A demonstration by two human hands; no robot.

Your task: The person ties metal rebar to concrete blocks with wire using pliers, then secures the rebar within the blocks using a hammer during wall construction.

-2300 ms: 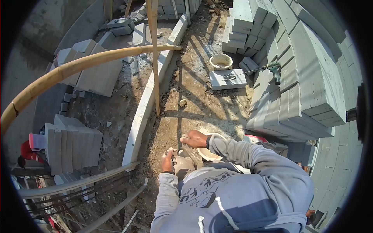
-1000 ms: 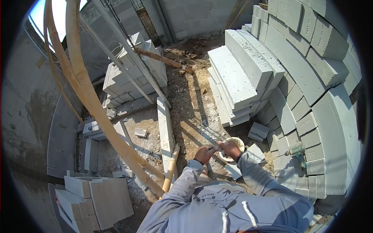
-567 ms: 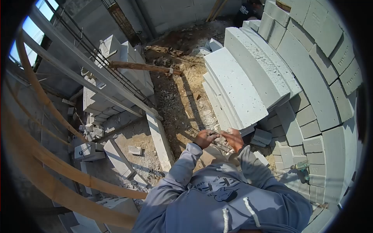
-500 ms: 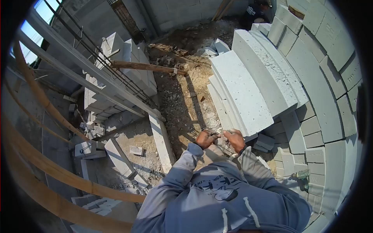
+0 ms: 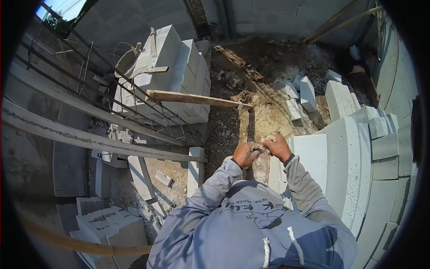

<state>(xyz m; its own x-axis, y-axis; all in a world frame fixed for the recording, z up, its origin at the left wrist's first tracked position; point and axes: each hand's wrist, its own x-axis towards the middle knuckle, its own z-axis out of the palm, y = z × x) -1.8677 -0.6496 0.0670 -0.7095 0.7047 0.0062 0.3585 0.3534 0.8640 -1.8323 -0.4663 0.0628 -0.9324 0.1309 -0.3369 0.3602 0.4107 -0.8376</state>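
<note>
My left hand (image 5: 247, 154) and my right hand (image 5: 277, 147) meet in front of my chest, fingers curled and thumbs close together. Something small and pale shows between the fingertips, too small to name. Grey sleeves reach both wrists, with a dark band at the right one. Just right of my right hand lie large white blocks (image 5: 310, 157), lower than the hands. Under and beyond the hands is dusty, rubble-strewn ground (image 5: 262, 112).
At left stands a stack of white blocks (image 5: 190, 74), with a wooden plank (image 5: 197, 99) jutting from it. Steel bars (image 5: 83, 67) and a long pale beam (image 5: 89, 140) slant across the left. A block wall (image 5: 385, 197) rises at right; a person (image 5: 358, 67) is at far right.
My view has swung left and moved forward, so the blocks shift right and lower. The green power tool at right has left view. Both hands stay together, fingers closed.
</note>
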